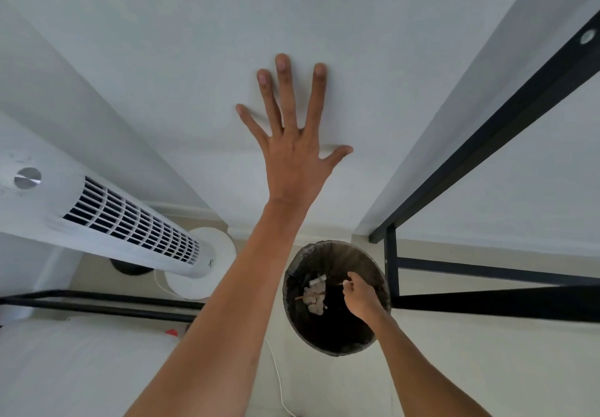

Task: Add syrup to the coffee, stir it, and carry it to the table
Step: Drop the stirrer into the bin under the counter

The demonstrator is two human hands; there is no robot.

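Neither coffee nor syrup is in view. My left hand (293, 143) lies flat against the white wall (162, 43), fingers spread wide and holding nothing. Lower down, my right hand (358, 296) hovers over the open mouth of a dark round waste bin (328, 342) on the floor. Its fingertips are pinched together on what looks like a thin pale stir stick (341, 284), of which only a short end shows. Crumpled paper scraps (316, 296) and another thin stick lie inside the bin.
A white tower fan (130, 218) stands at the left on a round base. A black metal table frame (487, 130) rises right of the bin. A white cable (276, 374) runs across the pale floor. A white surface (65, 368) fills the lower left.
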